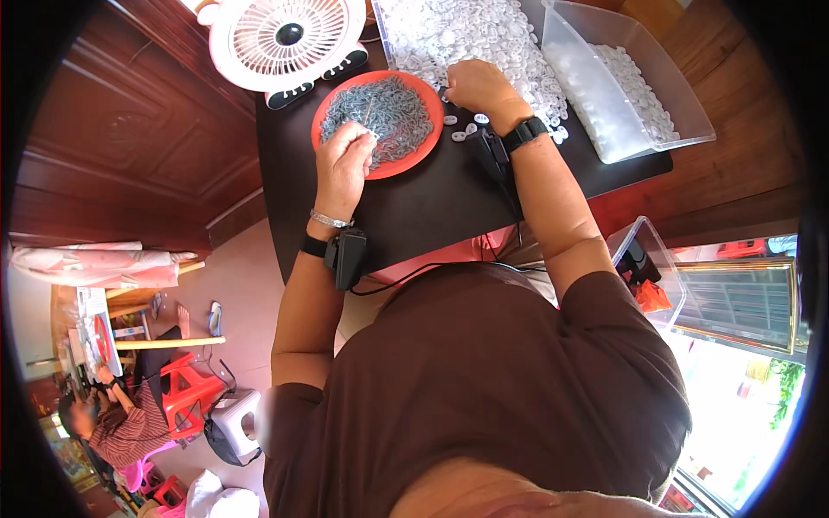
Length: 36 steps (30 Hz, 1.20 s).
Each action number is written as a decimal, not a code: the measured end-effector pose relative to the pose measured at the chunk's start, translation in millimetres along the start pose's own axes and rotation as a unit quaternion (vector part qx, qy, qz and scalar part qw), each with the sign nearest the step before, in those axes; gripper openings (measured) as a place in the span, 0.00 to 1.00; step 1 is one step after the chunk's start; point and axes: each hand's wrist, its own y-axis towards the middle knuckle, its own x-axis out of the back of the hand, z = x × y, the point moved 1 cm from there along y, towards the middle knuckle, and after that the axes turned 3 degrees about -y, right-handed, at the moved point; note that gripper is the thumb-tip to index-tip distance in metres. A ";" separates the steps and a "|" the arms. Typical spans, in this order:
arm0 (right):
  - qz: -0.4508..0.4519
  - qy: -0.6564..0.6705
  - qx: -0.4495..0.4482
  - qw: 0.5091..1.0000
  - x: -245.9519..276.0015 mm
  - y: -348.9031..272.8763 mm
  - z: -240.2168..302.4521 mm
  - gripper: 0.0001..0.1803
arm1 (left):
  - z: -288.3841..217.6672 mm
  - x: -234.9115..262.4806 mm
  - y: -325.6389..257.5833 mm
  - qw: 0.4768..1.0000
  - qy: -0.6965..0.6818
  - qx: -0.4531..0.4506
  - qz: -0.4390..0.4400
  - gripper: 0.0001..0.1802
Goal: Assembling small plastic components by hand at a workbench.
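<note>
Both hands work at the far end of a dark table (414,207). Left hand (344,164) hovers over the near edge of a red plate (414,155), fingers curled and pinched together on what looks like a thin metal piece, too small to make out clearly. That plate is heaped with small grey metal parts (380,108). Right hand (479,86) rests closed, knuckles up, at the edge of a spread of small white plastic pieces (466,34) just right of the plate; whether it grips one I cannot tell. Several loose white pieces lie on the table beside that hand.

Each wrist carries a black band with a small black device and a cable running back toward the body; the left wrist also wears a silver bracelet (331,220).

Right of the white spread stands a clear plastic bin (682,95) holding more white pieces. Behind the plate sits a pink-and-white fan (285,39). Another clear bin (643,255) stands lower right. Far lower left, another person sits by red stools (186,388).
</note>
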 end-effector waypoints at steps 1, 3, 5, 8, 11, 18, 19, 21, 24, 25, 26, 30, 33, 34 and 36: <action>-0.010 0.001 0.000 1.000 2.6 -3.1 3.6 0.15 | 0.2 0.4 0.1 1.000 0.001 0.000 -0.001 0.09; -0.019 0.004 0.003 1.000 9.9 -7.9 11.3 0.15 | 1.3 2.2 -0.4 1.000 -0.004 0.004 -0.002 0.09; 0.033 -0.005 -0.003 0.999 16.7 -11.2 15.1 0.14 | -0.5 2.5 -0.8 1.000 -0.001 -0.002 -0.003 0.10; 0.030 -0.008 0.012 0.999 8.4 -9.8 5.9 0.13 | -2.9 0.4 0.3 1.000 0.002 -0.011 -0.002 0.10; 0.035 -0.014 0.018 0.999 4.8 -8.1 3.9 0.13 | -3.5 -0.8 -0.5 1.000 -0.007 -0.009 -0.006 0.09; -0.109 0.131 0.054 0.984 13.5 -6.1 10.9 0.13 | -3.5 1.2 -0.9 1.000 -0.005 -0.013 -0.002 0.09; -0.092 0.200 0.065 0.973 16.5 -7.7 12.3 0.13 | -2.8 1.6 -0.9 1.000 -0.017 -0.006 0.003 0.09; -0.058 0.442 0.045 0.894 15.8 -8.2 27.8 0.11 | -7.6 -1.7 -2.2 1.000 -0.023 0.006 0.008 0.09; 0.047 0.649 0.039 0.758 18.7 -18.6 60.0 0.10 | -5.0 0.0 -3.1 0.998 -0.044 0.027 0.021 0.09; 0.066 0.678 0.073 0.729 19.1 -23.7 68.4 0.10 | -6.2 -1.3 -3.6 0.998 -0.052 0.037 0.024 0.09; 0.073 0.683 0.089 0.721 15.9 -26.9 74.9 0.09 | -6.3 -2.9 -4.2 0.997 -0.059 0.047 0.029 0.09; 0.082 0.700 0.116 0.700 12.3 -32.4 88.2 0.07 | -12.7 -4.8 -4.4 0.994 -0.081 0.075 0.014 0.09; 0.101 0.703 0.114 0.694 10.1 -31.2 84.2 0.06 | -6.7 0.0 -2.3 0.991 -0.124 0.055 0.007 0.10; 0.111 0.698 0.113 0.699 9.9 -31.5 84.2 0.06 | -5.8 2.0 -1.7 0.992 -0.119 0.049 0.013 0.09; 0.119 0.693 0.110 0.703 8.6 -31.7 84.1 0.06 | -6.5 3.0 -1.1 0.990 -0.130 0.055 0.009 0.09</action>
